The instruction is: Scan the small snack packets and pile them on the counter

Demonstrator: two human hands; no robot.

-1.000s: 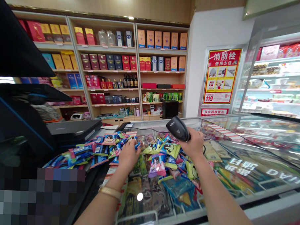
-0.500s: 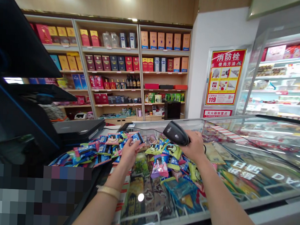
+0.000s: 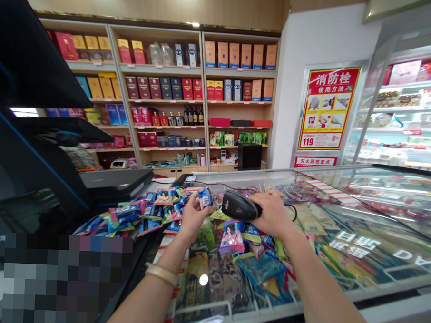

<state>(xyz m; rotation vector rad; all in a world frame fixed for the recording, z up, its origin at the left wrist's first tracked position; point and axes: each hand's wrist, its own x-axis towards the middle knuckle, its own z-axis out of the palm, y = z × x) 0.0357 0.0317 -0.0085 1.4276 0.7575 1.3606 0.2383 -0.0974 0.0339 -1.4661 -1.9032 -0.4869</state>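
There's your scanner (image 3: 239, 206), black and dead centre in the frame, its broad head aimed left at the small blue packet (image 3: 205, 199), its long axis nearly level and dipping slightly towards the right. And the packet? Just left of that head, a narrow gap showing between the two, its long axis close to upright, with a pale printed patch turned your way.

Now your left hand (image 3: 193, 215), centre of the frame: thumb and fingers pinched close on the packet. Your right hand (image 3: 273, 212), just right of centre, is curled firmly round the scanner, its back towards the view.

That grip hides most of the scanner's handle, and your left fingers cover part of the packet. The print on the packet is too small to read. A dark cable loop (image 3: 293, 212) shows by your right wrist, but where it joins can't be made out. Left of centre, a heap of packets (image 3: 123, 217) overlaps so much you can't count them, while pixelated blocks blot out the lower left. Both your forearms run off the bottom edge.
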